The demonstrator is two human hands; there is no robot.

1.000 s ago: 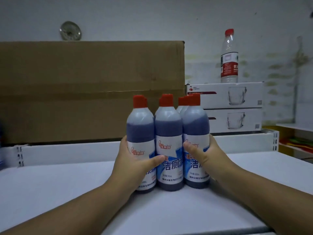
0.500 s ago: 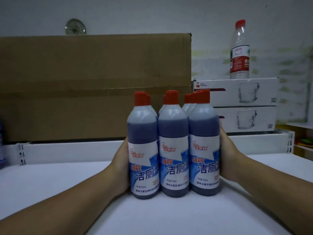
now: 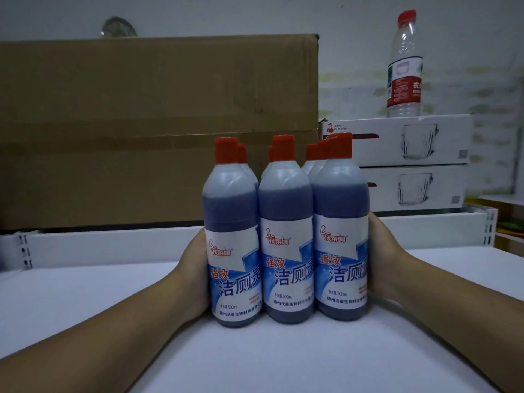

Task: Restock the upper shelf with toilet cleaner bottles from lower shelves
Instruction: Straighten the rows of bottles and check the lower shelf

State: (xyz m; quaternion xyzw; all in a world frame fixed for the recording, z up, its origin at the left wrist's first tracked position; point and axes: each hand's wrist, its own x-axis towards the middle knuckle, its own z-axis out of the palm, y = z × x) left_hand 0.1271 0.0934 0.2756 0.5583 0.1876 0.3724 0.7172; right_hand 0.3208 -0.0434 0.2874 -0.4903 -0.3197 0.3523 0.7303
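The head view, the only one, looks across a white shelf point(image 3: 85, 321) at a tight cluster of bottles point(image 3: 286, 231) standing upright on it, red caps up, labels facing the camera. Three stand in front; more caps show behind, perhaps six or seven bottles in all, though the back rows are mostly hidden. The left hand point(image 3: 195, 268) presses flat against the left side of the cluster and the right hand point(image 3: 381, 253) against the right side, so the two hands clamp the group between them rather than gripping any single bottle; the fingers run out of sight behind the bottles.

Behind stand a carton point(image 3: 141, 123), two white boxes point(image 3: 411, 163) stacked at right, and a water bottle point(image 3: 404, 66) on top of them.

The step looks like squaring up a batch already set on the upper shelf. Next, the hands would need to ease off evenly so no bottle tips, then go down for more stock
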